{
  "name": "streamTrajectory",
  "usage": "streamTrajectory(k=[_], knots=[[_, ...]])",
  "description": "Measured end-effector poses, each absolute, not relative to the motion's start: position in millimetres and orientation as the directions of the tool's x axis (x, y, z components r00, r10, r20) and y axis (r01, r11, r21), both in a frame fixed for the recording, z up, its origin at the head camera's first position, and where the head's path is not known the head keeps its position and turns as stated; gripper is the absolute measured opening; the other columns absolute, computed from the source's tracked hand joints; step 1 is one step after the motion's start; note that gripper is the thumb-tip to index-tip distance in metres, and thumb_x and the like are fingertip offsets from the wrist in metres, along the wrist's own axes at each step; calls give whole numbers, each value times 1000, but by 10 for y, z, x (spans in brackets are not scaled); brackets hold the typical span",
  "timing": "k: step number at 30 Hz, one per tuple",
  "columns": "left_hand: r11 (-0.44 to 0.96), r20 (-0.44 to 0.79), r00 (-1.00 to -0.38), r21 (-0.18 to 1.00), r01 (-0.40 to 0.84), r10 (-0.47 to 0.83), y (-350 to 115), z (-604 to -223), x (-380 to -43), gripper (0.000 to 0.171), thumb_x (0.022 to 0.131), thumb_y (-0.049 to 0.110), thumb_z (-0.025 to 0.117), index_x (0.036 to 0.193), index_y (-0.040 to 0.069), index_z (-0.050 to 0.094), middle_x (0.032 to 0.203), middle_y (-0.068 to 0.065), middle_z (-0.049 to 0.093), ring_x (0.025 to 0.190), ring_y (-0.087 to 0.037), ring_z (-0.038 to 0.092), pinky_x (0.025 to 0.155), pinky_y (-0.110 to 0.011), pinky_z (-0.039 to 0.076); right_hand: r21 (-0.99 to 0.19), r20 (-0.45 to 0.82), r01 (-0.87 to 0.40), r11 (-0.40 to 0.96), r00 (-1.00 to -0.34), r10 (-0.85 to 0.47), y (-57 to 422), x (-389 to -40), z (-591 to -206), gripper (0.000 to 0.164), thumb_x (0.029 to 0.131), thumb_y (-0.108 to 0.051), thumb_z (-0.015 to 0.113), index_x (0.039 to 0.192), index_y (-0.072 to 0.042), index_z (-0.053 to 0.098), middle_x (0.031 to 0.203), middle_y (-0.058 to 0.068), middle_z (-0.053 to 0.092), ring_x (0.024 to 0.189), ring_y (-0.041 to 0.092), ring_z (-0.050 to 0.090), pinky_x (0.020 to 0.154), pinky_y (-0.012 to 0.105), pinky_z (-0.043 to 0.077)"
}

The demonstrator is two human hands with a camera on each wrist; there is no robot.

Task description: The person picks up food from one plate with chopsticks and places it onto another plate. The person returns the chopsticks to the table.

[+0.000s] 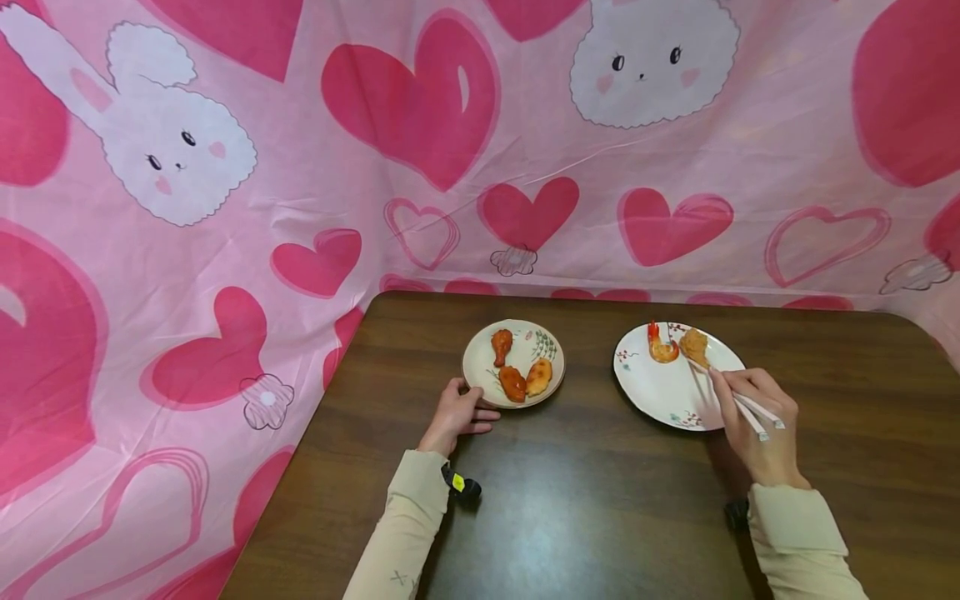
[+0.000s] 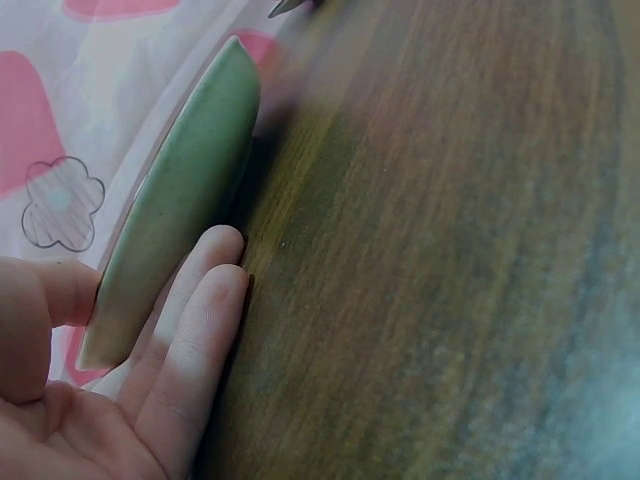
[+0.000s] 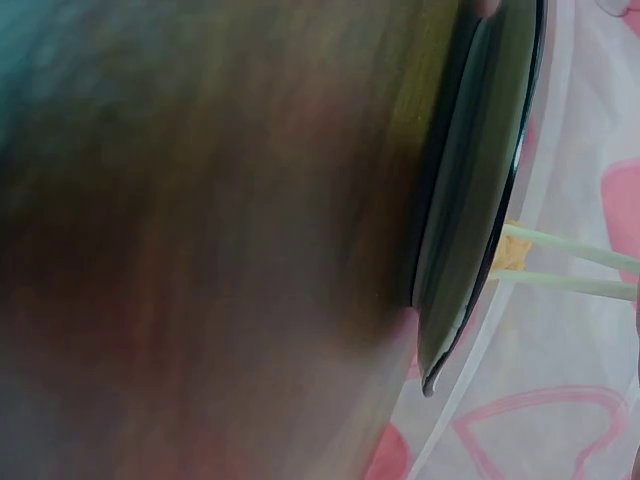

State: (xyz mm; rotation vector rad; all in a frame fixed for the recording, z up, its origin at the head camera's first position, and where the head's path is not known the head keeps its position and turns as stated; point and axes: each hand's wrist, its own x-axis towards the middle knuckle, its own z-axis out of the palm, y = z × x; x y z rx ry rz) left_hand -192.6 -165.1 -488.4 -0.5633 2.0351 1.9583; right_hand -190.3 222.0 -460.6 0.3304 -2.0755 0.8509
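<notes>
My left hand [image 1: 457, 414] holds the near-left rim of a small patterned plate [image 1: 480, 367], thumb at the rim and fingers beneath its side [image 2: 180, 190]. On that plate lie a glazed drumstick [image 1: 501, 343], a glazed brown meat piece [image 1: 513, 384] and a golden piece [image 1: 539, 377]. White chopsticks [image 1: 752, 408] are gripped in my right hand [image 1: 765, 429]. Their tips are at a fried chicken piece [image 1: 693, 342] on the far side of a larger white plate [image 1: 667, 392]. Beside that piece sits a shrimp [image 1: 662, 347]. The right wrist view shows the chopsticks [image 3: 570, 245] on either side of the chicken.
Both plates stand on a brown wooden table [image 1: 585, 475], the small one left of the large one. A pink cloth [image 1: 442, 242] with hearts and rabbits hangs behind the table and along its left side. Each wrist wears a small black camera.
</notes>
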Motion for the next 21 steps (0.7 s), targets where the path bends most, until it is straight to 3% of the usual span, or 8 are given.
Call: streamTrajectory(k=[4,11,21], knots=[[17,-451,-888,891,-455,-93,-1655,-4886,-1935,39,92,22,43,127,9,30,95,-16,66,76,-23,68,63,-35,56,-449,782,-485,750,-620,67,2210,-1914,-4585,13,74,-5,68,81,7,69,72,17,61,65,-1,43,67,-6,29],[15,-455,-886,889,-458,-90,-1655,-4881,-1951,41,92,22,43,128,9,30,96,-16,66,77,-23,68,63,-35,56,-531,759,-441,723,-628,174,2182,-1944,-4592,14,75,-7,68,79,7,69,70,19,61,69,-19,37,61,-3,31],[19,-449,-888,891,-453,-96,-1657,-4906,-1943,40,91,21,43,127,9,30,94,-15,66,74,-22,68,62,-34,56,-581,715,-361,730,-654,246,2178,-1964,-4618,20,78,-13,66,79,7,69,71,20,62,70,-21,34,61,-2,29]])
